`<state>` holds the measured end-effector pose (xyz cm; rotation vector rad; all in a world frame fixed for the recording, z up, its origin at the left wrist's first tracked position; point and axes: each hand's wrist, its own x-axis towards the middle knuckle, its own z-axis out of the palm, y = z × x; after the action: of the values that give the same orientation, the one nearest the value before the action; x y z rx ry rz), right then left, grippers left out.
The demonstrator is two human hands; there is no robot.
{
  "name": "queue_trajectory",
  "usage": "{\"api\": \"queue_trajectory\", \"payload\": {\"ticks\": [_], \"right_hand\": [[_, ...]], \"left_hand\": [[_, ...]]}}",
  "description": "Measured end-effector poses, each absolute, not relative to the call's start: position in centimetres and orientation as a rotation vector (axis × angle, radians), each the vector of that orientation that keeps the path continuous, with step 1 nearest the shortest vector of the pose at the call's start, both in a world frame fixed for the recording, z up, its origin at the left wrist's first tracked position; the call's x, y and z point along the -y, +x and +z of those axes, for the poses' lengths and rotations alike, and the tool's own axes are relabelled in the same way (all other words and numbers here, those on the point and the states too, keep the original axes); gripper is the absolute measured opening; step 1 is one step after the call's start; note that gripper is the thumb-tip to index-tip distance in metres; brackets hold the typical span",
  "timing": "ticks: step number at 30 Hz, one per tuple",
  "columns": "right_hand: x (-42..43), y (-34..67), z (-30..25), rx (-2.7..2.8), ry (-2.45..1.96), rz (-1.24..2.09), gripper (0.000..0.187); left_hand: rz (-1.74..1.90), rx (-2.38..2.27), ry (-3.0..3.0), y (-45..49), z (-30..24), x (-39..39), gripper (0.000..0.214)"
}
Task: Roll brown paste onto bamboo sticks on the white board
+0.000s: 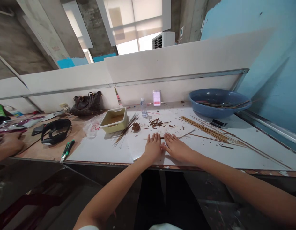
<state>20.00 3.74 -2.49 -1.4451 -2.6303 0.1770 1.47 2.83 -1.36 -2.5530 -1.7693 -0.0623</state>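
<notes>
My left hand lies flat with fingers stretched out, pressing down on the white sheet. Beside it my right hand is flat too, its thumb touching the left hand. Under the fingertips of both runs a thin dark stick, mostly hidden, with slender ends showing on either side. Just beyond the fingers are scattered brown crumbly pieces and a rough brown lump. To the right lies a spread of thin tan sticks; a smaller bundle of brown sticks is at the left.
A yellow-green basin and a clear bottle stand behind. A blue tub holding sticks is at the back right. Leftward are a cutter knife, a black headset, a handbag and another person's hand.
</notes>
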Motion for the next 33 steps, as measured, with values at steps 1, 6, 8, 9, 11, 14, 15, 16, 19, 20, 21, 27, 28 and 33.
{"api": "queue_trajectory", "payload": {"ticks": [1,6,8,9,11,14,15,16,19,20,21,27,28,33], "right_hand": [[-4.5,19.8,-1.9,2.634,-1.464,0.182,0.087],[-4.6,19.8,-2.0,2.63,-1.465,0.166,0.083],[-3.0,20.3,-3.2,2.624,-1.411,0.134,0.087],[-2.3,20.5,-3.8,2.619,-1.387,0.12,0.089],[-1.7,20.7,-4.3,2.609,-1.372,0.104,0.091],[-3.2,20.0,-3.4,2.597,-1.437,0.118,0.089],[-4.0,19.6,-2.9,2.596,-1.464,0.126,0.086],[-4.8,19.4,-2.3,2.6,-1.483,0.131,0.084],[-5.4,19.4,-2.1,2.613,-1.475,0.117,0.082],[-5.0,19.7,-2.6,2.614,-1.444,0.104,0.083],[-4.3,20.1,-3.3,2.602,-1.41,0.09,0.085],[-2.8,21.2,-6.1,2.563,-1.296,0.071,0.09],[-3.6,20.9,-5.6,2.566,-1.327,0.089,0.088],[-6.7,19.9,-2.9,2.617,-1.408,0.137,0.082]], "left_hand": [[-0.05,1.808,-2.54,1.8,-0.8,-3.6,0.069],[-0.07,1.837,-2.496,2.1,-0.8,-3.3,0.069],[-0.097,1.749,-2.503,1.5,-1.9,-1.4,0.069],[-0.114,1.702,-2.502,1.1,-2.4,-0.6,0.069],[-0.121,1.667,-2.502,0.7,-3.0,0.1,0.068],[-0.117,1.729,-2.5,1.0,-2.2,-1.8,0.068],[-0.119,1.768,-2.494,1.3,-1.7,-2.8,0.068],[-0.119,1.809,-2.487,1.5,-1.2,-3.7,0.068],[-0.099,1.865,-2.481,1.8,-0.6,-4.5,0.068],[-0.098,1.839,-2.488,1.6,-0.9,-3.9,0.068],[-0.105,1.795,-2.493,1.3,-1.3,-3.1,0.068],[-0.144,1.705,-2.477,0.4,-2.8,-0.4,0.069],[-0.122,1.741,-2.482,0.6,-2.3,-1.1,0.069],[-0.059,1.899,-2.478,1.6,0.3,-3.8,0.067]]}}
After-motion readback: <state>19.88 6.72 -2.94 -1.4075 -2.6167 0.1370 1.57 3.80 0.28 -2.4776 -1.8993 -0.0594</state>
